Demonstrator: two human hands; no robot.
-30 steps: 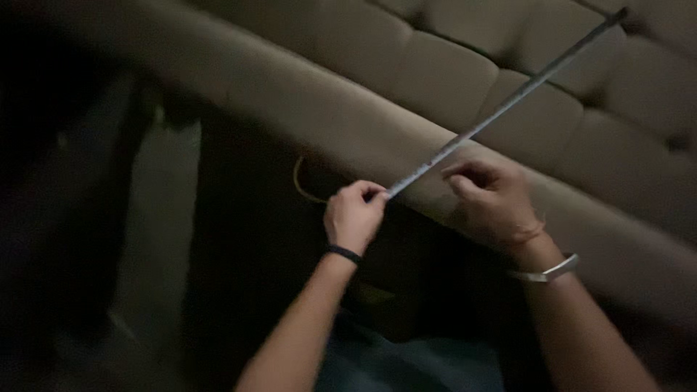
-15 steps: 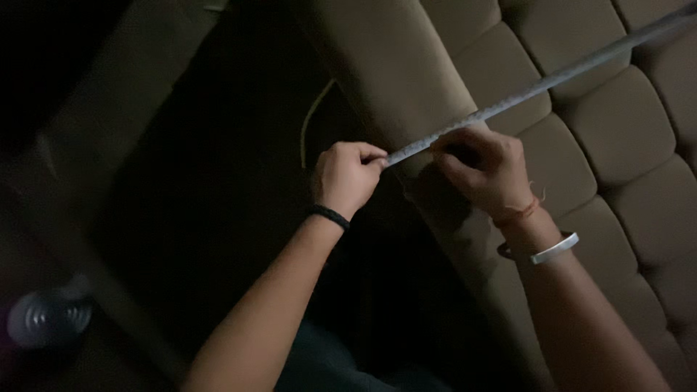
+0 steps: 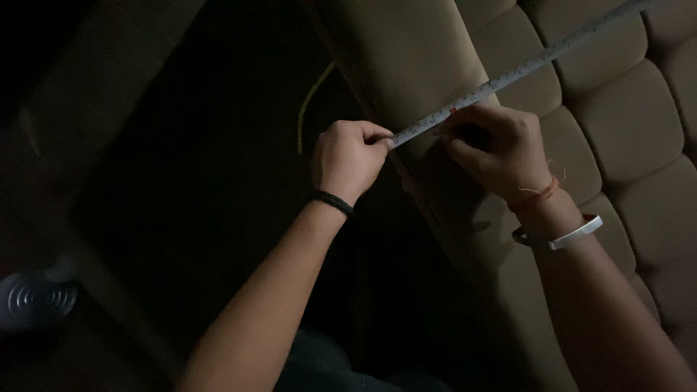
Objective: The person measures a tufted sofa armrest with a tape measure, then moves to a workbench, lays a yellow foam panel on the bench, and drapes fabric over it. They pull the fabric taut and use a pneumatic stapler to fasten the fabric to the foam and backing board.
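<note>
Dim room, tufted beige cushion [image 3: 602,138] at 2 o'clock. We've got the tape measure [image 3: 508,75] stretched over it: left hand [image 3: 348,156] pinches its end, right hand [image 3: 494,145] presses it down. Seems mid-measurement, reading not taken yet.

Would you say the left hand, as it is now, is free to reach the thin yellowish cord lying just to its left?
Probably not at once: the left hand is pinching the end of the measuring tape, which the right hand also holds. The yellowish cord lies close by with nothing between, so reaching it would mean letting go of the tape.
</note>
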